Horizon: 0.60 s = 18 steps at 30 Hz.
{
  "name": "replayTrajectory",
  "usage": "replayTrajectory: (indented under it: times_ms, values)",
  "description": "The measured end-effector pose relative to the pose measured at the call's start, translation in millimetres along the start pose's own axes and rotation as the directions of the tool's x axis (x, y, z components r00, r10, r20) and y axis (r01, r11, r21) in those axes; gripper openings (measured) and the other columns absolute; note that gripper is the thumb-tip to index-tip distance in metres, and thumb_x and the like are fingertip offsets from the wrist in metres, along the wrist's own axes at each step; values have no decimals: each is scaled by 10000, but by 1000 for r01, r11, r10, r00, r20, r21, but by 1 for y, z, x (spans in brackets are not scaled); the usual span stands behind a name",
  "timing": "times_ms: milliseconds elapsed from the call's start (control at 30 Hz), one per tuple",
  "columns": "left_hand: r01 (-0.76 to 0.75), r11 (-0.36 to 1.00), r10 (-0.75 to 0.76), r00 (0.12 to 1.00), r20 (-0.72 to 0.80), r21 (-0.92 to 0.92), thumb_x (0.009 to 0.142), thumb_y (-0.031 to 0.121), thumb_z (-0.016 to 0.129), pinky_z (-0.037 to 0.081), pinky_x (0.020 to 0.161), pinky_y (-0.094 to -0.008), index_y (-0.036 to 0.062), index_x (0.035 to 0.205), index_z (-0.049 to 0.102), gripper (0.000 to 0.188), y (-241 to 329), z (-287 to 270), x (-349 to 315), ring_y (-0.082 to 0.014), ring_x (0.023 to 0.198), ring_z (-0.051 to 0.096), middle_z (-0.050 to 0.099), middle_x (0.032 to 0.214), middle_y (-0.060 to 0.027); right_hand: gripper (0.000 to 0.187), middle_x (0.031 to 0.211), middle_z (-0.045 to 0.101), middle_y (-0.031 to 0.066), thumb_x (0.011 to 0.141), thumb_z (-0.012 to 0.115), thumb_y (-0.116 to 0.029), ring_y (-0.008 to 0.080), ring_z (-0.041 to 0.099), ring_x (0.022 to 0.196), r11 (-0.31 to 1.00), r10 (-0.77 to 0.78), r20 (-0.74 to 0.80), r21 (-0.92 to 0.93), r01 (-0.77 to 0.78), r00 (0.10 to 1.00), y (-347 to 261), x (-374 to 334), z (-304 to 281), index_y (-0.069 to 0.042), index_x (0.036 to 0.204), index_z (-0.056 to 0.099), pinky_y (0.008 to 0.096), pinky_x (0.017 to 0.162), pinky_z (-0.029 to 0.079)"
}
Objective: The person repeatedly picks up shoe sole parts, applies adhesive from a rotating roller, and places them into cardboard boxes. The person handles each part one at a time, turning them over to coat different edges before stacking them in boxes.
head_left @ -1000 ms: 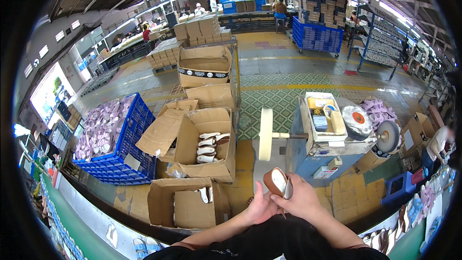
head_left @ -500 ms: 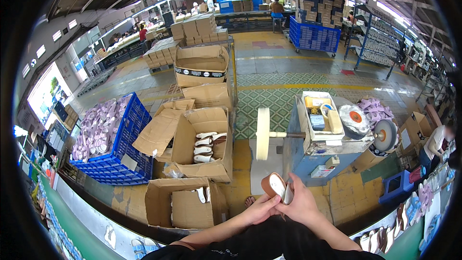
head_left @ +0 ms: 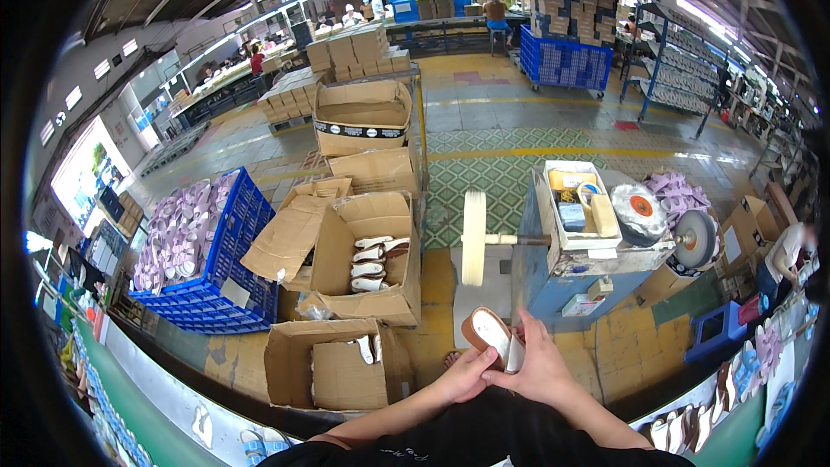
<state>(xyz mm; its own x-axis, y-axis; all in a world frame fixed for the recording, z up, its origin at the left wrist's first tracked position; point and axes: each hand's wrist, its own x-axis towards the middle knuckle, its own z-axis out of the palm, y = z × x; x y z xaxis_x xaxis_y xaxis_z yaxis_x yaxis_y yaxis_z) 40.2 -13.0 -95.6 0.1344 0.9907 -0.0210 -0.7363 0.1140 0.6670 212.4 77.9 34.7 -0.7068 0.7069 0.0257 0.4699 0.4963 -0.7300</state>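
Observation:
A sandal [head_left: 489,329] with a white footbed and a brown sole edge is between my two hands, in front of my body. My left hand [head_left: 469,378] closes on its near left side, the thumb pressed along the edge. At the other side, my right hand [head_left: 541,365] wraps round a white strap, its fingers partly hidden behind the sandal. Just beyond the hands, a pale round buffing wheel [head_left: 473,239] sticks out on a shaft from a blue-grey machine [head_left: 534,281].
To the left, cardboard boxes [head_left: 406,281] hold white sandals, beside a blue crate [head_left: 259,251] of lilac sandals. A white box [head_left: 553,238] of blocks and tape tops the machine, near a grey wheel [head_left: 695,239]. A green conveyor [head_left: 138,398] carries footwear. A person [head_left: 785,261] is at far right.
The sandal has tipped slightly to the left and shows more of its footbed. Both hands keep hold of it, with only a small shift of the fingers.

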Motion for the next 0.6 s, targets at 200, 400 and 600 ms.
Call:
replayTrajectory:
  times_ms: [200, 400, 600]
  values:
    - [50, 994, -48, 999, 17, -98, 1185, 392, 643, 519, 1234, -536, 64, 1752, 343, 721, 7, 9, -2, -279, 1534, 565, 521, 1693, -110, 1243, 1439, 600, 299, 764, 1025, -452, 441, 660, 1315, 999, 41, -36, 12, -41, 999, 11, 0, 3, 101, 1654, 356, 507, 1134, 552]
    - [80, 995, -79, 997, 20, -51, 1158, 352, 663, 456, 1282, -554, 51, 1787, 267, 802, 11, 11, -1, -301, 1597, 492, 448, 1754, -132, 1094, 1391, 619, 278, 732, 1042, -401, 432, 659, 1283, 999, 28, -70, -19, -29, 997, 20, 0, 8, 82, 1528, 469, 515, 1096, 553]
    - [148, 988, -148, 989, 1, -36, 1148, 316, 668, 430, 1305, -524, 56, 1785, 290, 785, 2, 5, -4, -291, 1583, 508, 476, 1737, -124, 1161, 1417, 548, 293, 695, 1070, -442, 471, 585, 1339, 997, 71, -48, 33, -69, 996, 20, -2, 13, 87, 1490, 410, 501, 1161, 512]
